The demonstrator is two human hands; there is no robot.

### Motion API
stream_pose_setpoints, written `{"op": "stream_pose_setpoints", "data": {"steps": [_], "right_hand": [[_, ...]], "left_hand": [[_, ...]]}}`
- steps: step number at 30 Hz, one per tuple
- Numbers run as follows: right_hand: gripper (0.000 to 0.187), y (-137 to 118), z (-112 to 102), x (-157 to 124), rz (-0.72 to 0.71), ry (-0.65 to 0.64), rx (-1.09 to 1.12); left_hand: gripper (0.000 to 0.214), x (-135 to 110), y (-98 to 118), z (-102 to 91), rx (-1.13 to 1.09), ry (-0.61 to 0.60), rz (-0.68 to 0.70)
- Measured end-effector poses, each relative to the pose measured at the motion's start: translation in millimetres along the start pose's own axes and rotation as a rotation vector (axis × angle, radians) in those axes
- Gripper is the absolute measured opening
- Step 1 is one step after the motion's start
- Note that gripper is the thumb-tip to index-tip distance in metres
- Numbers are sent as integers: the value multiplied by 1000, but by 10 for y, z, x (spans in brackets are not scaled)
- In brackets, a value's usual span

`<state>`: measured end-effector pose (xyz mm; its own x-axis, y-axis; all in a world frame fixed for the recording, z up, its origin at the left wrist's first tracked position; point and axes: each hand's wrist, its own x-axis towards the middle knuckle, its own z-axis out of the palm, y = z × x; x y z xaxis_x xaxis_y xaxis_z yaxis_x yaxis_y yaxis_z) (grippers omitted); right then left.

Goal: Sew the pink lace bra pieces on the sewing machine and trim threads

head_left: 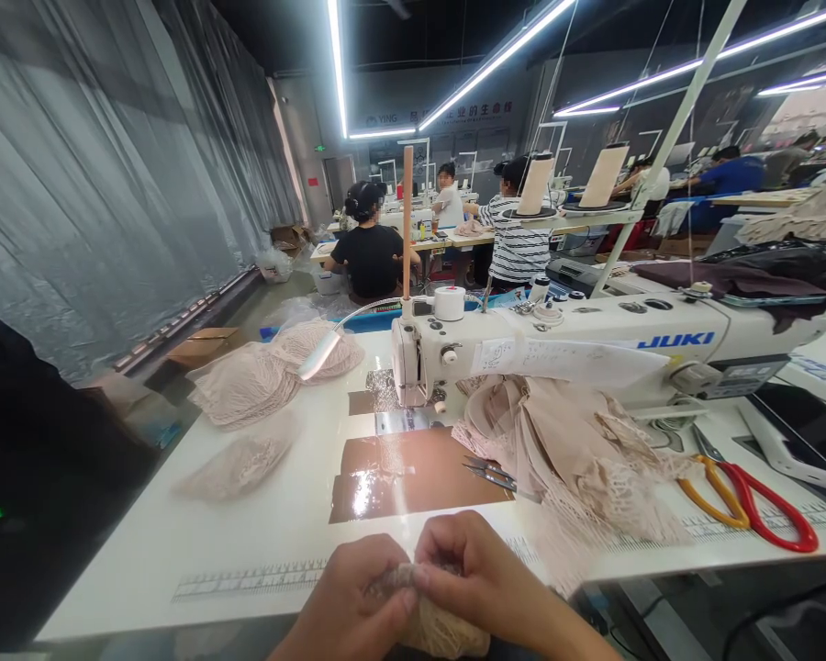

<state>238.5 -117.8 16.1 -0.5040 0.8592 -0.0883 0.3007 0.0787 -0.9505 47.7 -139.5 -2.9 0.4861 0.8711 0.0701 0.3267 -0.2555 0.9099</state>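
Both hands meet at the near edge of the white sewing table [179, 542]. My left hand [354, 601] and my right hand [472, 574] are closed together on a small piece of beige lace fabric [440, 629], pinching it between thumbs and fingers. Just beyond them lies a shiny brown plate [406, 473] under the needle of the white JUKI sewing machine [592, 344]. A heap of beige lace fabric [571, 450] lies right of the needle, with small thread snips [488, 473] at its edge.
Red and yellow scissors [750, 505] lie on the right of the table. Piles of lace pieces [262, 376] sit at the left, with one loose piece [238, 464]. Thread cones [604, 174] stand behind the machine. Other people sit at tables further back [372, 248].
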Motion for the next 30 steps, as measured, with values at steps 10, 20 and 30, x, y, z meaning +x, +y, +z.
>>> {"op": "stream_pose_setpoints", "data": {"steps": [10, 20, 30], "right_hand": [[16, 43, -8, 25, -36, 3, -27], [22, 85, -27, 72, -70, -3, 35], [38, 281, -130, 123, 21, -81, 313]], "left_hand": [[37, -8, 0, 5, -89, 9, -22], [28, 52, -6, -62, -101, 51, -73], [33, 132, -121, -85, -551, 13, -264]]}}
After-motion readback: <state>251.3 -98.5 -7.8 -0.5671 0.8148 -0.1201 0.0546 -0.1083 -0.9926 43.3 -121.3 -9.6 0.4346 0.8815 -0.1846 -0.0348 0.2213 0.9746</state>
